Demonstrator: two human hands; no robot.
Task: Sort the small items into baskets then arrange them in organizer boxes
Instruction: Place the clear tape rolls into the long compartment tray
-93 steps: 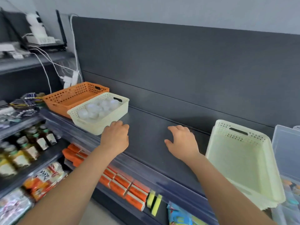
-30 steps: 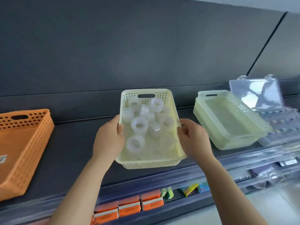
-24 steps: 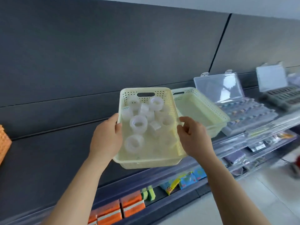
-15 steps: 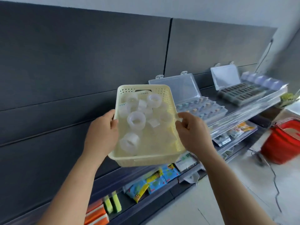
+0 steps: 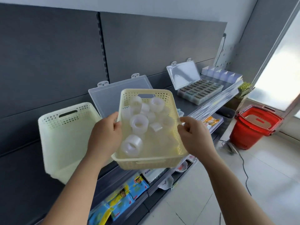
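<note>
- The dark shelf (image 5: 186, 101) runs behind and to both sides of the hands, backed by grey panels.
- An empty pale yellow basket (image 5: 65, 140) sits on the shelf just left of the left hand, tilted toward the camera.
- A red shopping basket (image 5: 253, 125) stands on the floor well to the right of the right hand.
- The cream basket (image 5: 146, 161) is held in the air in front of the shelf, between the two hands.
- An open clear organizer box (image 5: 113, 93) lies behind the held basket, its lid upright; its tray is mostly hidden.
- A second organizer box (image 5: 200, 91), lid raised, sits on the shelf beyond the right hand, its compartments filled with dark items.
- The left hand (image 5: 105, 138) is closed on the basket's left rim.
- The right hand (image 5: 194, 135) is closed on its right rim.
- Clear tape rolls (image 5: 138, 122) lie loose inside the held basket.
</note>
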